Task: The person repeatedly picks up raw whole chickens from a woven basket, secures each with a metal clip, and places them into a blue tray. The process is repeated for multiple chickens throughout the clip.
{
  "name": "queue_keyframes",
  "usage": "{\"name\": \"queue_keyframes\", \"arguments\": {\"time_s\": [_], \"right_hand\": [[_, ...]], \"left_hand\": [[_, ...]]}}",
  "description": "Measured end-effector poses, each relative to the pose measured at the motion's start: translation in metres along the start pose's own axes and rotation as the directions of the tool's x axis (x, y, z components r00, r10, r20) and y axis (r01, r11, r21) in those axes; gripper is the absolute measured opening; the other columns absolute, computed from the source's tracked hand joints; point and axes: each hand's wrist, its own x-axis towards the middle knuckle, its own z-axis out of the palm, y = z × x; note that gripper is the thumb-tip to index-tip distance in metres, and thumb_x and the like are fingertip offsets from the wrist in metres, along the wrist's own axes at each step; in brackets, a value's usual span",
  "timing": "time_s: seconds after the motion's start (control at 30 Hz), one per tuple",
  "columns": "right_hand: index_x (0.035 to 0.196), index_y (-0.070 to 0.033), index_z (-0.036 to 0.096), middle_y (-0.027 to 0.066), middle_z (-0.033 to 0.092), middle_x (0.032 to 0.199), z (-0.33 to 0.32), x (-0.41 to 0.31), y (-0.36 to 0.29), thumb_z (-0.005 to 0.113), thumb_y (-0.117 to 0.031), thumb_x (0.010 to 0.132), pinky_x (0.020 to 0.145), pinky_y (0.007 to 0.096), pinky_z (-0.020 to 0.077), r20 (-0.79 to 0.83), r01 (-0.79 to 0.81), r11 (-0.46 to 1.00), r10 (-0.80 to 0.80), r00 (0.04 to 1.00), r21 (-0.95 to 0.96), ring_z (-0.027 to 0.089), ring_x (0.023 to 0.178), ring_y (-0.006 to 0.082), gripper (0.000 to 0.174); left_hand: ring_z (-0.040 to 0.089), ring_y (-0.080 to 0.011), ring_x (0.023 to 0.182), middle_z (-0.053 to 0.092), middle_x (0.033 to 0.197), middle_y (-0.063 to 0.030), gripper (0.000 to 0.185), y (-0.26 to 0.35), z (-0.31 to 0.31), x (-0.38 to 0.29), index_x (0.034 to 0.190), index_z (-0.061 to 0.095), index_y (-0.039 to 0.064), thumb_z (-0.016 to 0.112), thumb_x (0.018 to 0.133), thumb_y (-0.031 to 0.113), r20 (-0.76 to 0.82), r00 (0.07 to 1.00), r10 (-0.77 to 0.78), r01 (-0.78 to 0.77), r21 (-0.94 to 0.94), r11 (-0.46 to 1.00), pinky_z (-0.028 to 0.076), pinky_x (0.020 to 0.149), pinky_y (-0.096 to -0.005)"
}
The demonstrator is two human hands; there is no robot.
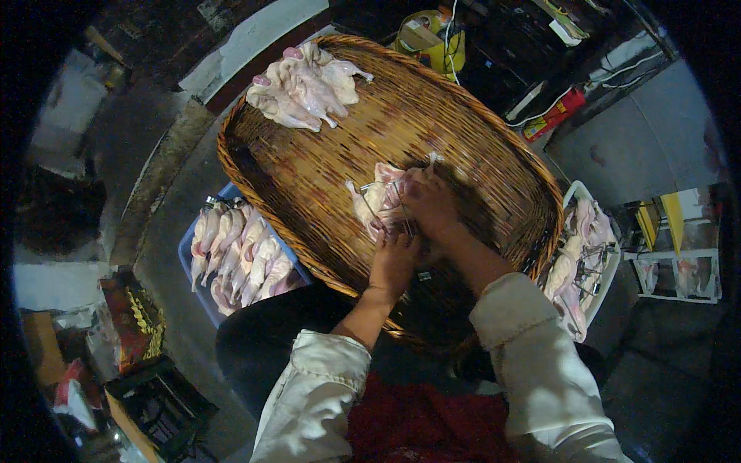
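A plucked poultry carcass (370, 202) lies opened out on the woven wicker tray (393, 130), in front of me. Thin metal wires (389, 186) cross over its opened body. With my right hand (431, 202) I grip the carcass's right side, and a leg end sticks up beyond the fingers. My left hand (395, 260) holds the near end, its fingertips by the wire and skin. The fingers and shadow partly hide that edge. More plucked carcasses (307, 87) lie overlapping at the tray's far left end.
A blue plastic basin (186, 246) with several carcasses stands left, below the tray. On the right, a pale plastic basket (605, 289) holds carcasses and metal wire frames (591, 263). A yellow container (454, 52) and a white cable (544, 118) lie beyond the tray's far edge.
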Motion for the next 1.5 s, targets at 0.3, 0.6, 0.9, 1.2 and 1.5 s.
{"name": "queue_keyframes", "arguments": {"time_s": [0.3, 0.6, 0.9, 1.2, 1.5], "right_hand": [[0.122, -0.006, 0.064, 0.0102, 0.064, 0.119, 0.041, -0.079, -0.002, 0.075, -0.029, 0.081, 0.094, 0.0394, 0.0475, 0.063, -0.438, 0.297, 0.766, 0.640, 0.849, 0.060, 0.108, 0.0282, 0.048], [0.113, -0.002, 0.068, 0.0085, 0.068, 0.103, 0.067, -0.085, -0.039, 0.075, -0.023, 0.080, 0.078, 0.0340, 0.0493, 0.759, -0.498, -0.573, 0.482, 0.437, 0.651, 0.064, 0.091, 0.0219, 0.040], [0.090, -0.007, 0.072, 0.0074, 0.067, 0.088, 0.003, -0.135, -0.045, 0.076, -0.020, 0.077, 0.071, 0.0341, 0.0495, 0.628, -0.217, -0.628, 0.563, 0.537, 0.748, 0.063, 0.079, 0.0228, 0.018], [0.110, -0.001, 0.066, 0.0118, 0.066, 0.095, -0.068, -0.238, -0.072, 0.067, -0.016, 0.087, 0.075, 0.0390, 0.0547, 0.355, 0.124, -0.586, 0.630, 0.691, 0.801, 0.066, 0.084, 0.0285, 0.027], [0.106, -0.002, 0.066, 0.0083, 0.068, 0.098, -0.007, -0.334, -0.085, 0.077, -0.015, 0.082, 0.073, 0.0381, 0.0537, 0.426, 0.057, -0.497, 0.791, 0.440, 0.866, 0.066, 0.084, 0.0247, 0.029]], "left_hand": [[0.063, -0.0275, 0.103, 0.067, 0.098, -0.0068, 0.027, 0.004, 0.027, -0.008, 0.116, 0.063, 0.017, 0.058, 0.092, 0.027, -0.103, 0.995, 0.002, -0.009, -0.067, 0.998, 0.041, 0.103, -0.0530], [0.066, -0.0268, 0.100, 0.069, 0.103, -0.0079, 0.032, -0.008, 0.005, -0.011, 0.123, 0.064, 0.021, 0.055, 0.093, 0.018, 0.045, 0.999, -0.018, 0.021, -0.077, 0.997, 0.049, 0.099, -0.0454], [0.071, -0.0290, 0.087, 0.073, 0.093, -0.0115, 0.019, 0.035, -0.055, -0.007, 0.091, 0.075, 0.011, 0.063, 0.086, 0.026, 0.028, 0.999, 0.029, -0.017, -0.361, 0.933, 0.056, 0.075, -0.0405], [0.071, -0.0344, 0.088, 0.073, 0.094, -0.0156, 0.033, 0.117, -0.152, -0.055, 0.106, 0.069, 0.010, 0.069, 0.080, 0.030, -0.008, 0.979, 0.203, -0.191, -0.379, 0.905, 0.055, 0.076, -0.0465], [0.068, -0.0403, 0.084, 0.071, 0.094, -0.0181, 0.035, 0.140, -0.149, -0.087, 0.096, 0.070, 0.008, 0.068, 0.084, 0.041, 0.146, 0.888, 0.436, -0.323, -0.477, 0.817, 0.055, 0.075, -0.0493]]}}
